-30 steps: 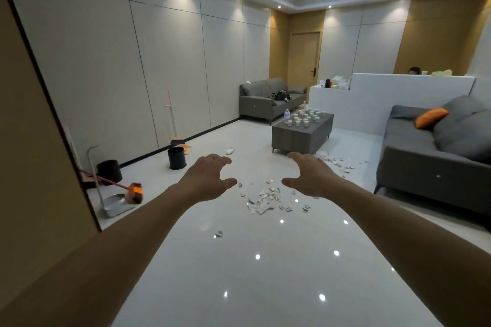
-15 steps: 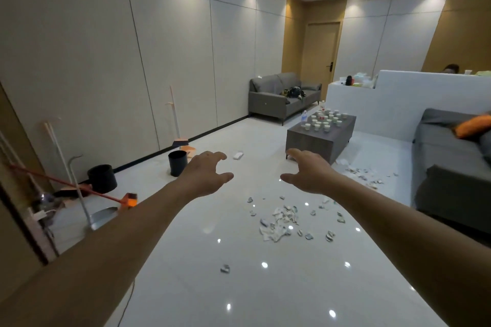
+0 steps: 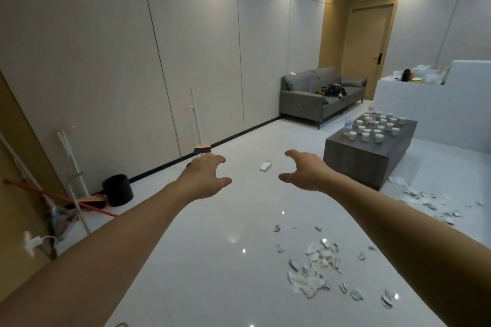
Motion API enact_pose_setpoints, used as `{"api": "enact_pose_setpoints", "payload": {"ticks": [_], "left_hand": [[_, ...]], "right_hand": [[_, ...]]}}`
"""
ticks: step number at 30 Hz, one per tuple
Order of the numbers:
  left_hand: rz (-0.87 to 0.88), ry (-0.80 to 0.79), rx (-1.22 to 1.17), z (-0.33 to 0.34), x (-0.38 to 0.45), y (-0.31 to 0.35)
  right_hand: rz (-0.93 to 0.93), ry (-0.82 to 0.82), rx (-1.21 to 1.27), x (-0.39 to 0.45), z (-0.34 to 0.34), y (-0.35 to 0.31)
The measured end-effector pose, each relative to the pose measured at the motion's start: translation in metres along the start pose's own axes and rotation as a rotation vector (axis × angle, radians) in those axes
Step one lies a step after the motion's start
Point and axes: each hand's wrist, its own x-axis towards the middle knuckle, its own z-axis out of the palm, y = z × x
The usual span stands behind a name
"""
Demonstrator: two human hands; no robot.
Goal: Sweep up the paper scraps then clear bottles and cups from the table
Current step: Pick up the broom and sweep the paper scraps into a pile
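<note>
Two hands reach out ahead of me, left hand (image 3: pixel 206 179) and right hand (image 3: pixel 305 171), fingers loosely spread, holding nothing. Paper scraps (image 3: pixel 317 267) litter the floor (image 3: pixel 212 260) below my right forearm; cups (image 3: pixel 374 127) and a bottle (image 3: pixel 348 123) crowd the counter (image 3: pixel 366 156) beyond my right hand.

Glossy floor (image 3: pixel 212 260); paper scraps (image 3: pixel 316 268); wood-grain table (image 3: pixel 364 156).

An office lounge or reception room — grey sofa (image 3: pixel 318 95) against panelled walls (image 3: pixel 186 48), low worktop (image 3: pixel 366 156) crowded with paper cups (image 3: pixel 374 127), white partition counter (image 3: pixel 425 103), recessed ceiling spotlights.
</note>
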Motion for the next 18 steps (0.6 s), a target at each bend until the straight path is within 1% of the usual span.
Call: {"api": "enact_pose_setpoints", "payload": {"ticks": [5, 11, 14, 18], "left_hand": [[-0.030, 0.014, 0.005, 0.011, 0.125, -0.019], [-0.019, -0.009, 0.009, 0.043, 0.268, -0.053], [0.011, -0.008, 0.013, 0.062, 0.346, -0.082], [0.038, -0.015, -0.004, 0.082, 0.465, -0.135]], "right_hand": [[-0.013, -0.021, 0.026, 0.130, -0.006, 0.017], [-0.023, -0.049, -0.002, 0.273, 0.014, 0.033], [-0.021, -0.037, -0.004, 0.353, 0.033, 0.038], [-0.005, -0.056, -0.025, 0.474, 0.064, 0.037]]}}
